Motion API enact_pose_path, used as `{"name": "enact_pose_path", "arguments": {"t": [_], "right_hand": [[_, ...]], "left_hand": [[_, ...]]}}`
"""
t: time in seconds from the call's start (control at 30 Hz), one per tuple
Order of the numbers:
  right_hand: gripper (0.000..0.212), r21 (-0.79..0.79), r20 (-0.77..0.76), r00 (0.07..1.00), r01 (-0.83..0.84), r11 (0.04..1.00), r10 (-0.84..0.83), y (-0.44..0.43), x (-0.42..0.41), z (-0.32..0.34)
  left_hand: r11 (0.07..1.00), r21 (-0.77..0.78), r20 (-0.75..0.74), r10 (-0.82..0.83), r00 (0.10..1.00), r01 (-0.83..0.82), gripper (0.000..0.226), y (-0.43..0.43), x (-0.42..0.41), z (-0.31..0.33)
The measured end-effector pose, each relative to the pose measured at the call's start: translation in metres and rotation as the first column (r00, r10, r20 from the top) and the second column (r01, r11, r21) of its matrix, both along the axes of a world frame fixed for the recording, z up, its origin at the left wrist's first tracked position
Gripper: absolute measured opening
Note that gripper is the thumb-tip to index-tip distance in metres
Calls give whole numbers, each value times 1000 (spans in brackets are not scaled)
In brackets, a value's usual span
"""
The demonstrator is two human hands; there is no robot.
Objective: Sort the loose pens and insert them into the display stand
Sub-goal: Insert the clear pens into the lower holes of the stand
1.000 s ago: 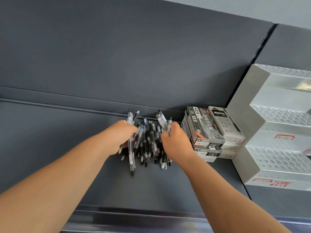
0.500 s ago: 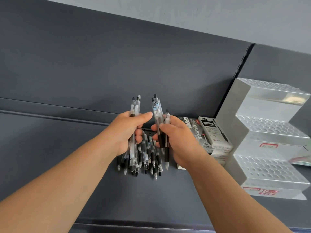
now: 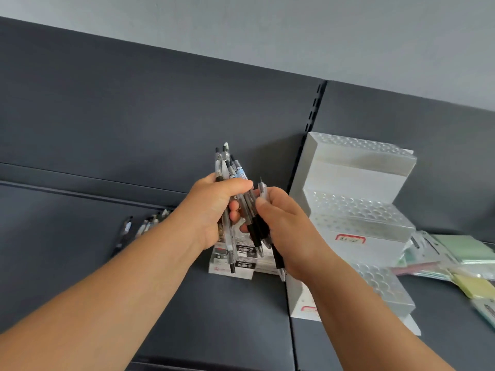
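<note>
Dark shelf (image 3: 80, 263); tiered clear display stand (image 3: 359, 178) on its right part, no pens showing in it. You're at the sorting step. Your left hand (image 3: 214, 210) is fisted round a bundle of pens (image 3: 226, 167) held above the shelf, tips down. Your right hand (image 3: 292, 231) pinches a pen or two at the bundle's edge. Next, I'd judge: pull one kind free, swing right, drop each into a stand hole. Around: stationery packets (image 3: 466, 254) right of the stand, pen boxes (image 3: 241, 259) below your hands just beside it, more loose pens (image 3: 146, 226) lying left. Nothing blocks the stand's holes.
</note>
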State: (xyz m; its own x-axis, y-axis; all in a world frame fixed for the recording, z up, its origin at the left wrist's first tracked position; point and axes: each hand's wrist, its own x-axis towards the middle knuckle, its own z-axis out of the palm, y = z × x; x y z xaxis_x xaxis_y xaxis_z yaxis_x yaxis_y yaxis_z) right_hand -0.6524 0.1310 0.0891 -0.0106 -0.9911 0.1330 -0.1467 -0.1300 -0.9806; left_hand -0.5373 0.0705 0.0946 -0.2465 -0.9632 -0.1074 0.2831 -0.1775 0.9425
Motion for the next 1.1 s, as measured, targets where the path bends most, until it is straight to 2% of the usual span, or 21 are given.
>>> {"name": "enact_pose_path", "arguments": {"t": [0.1, 0.27, 0.33, 0.57, 0.7, 0.83, 1.0, 1.1], "right_hand": [[28, -40, -62, 995, 79, 996, -82, 9, -28, -2], [27, -1, 131, 980, 149, 989, -147, 23, -75, 4], [25, -40, 148, 976, 170, 985, -163, 27, -92, 5], [12, -98, 75, 969, 241, 966, -234, 32, -123, 0], [7, -189, 9, 962, 269, 944, -272, 30, -122, -7], [8, -250, -26, 950, 294, 923, -310, 28, -119, -12], [13, -245, -66, 922, 355, 902, -381, 25, -113, -22], [8, -238, -100, 902, 389, 890, -420, 24, -110, -25]], "left_hand": [[999, -39, 6, 33, 999, -33, 12, 10, -24, 3], [994, -100, 79, 44, 996, -36, 16, 23, -52, 7], [994, -102, 93, 51, 994, -42, 16, 26, -60, 6], [993, -97, 157, 79, 985, -64, 18, 32, -71, -8], [992, -93, 177, 101, 979, -85, 18, 33, -71, -17], [990, -103, 188, 117, 975, -99, 18, 33, -68, -19], [990, -110, 216, 108, 970, -86, 19, 28, -62, -18], [992, -108, 220, 93, 971, -71, 20, 25, -60, -19]]}}
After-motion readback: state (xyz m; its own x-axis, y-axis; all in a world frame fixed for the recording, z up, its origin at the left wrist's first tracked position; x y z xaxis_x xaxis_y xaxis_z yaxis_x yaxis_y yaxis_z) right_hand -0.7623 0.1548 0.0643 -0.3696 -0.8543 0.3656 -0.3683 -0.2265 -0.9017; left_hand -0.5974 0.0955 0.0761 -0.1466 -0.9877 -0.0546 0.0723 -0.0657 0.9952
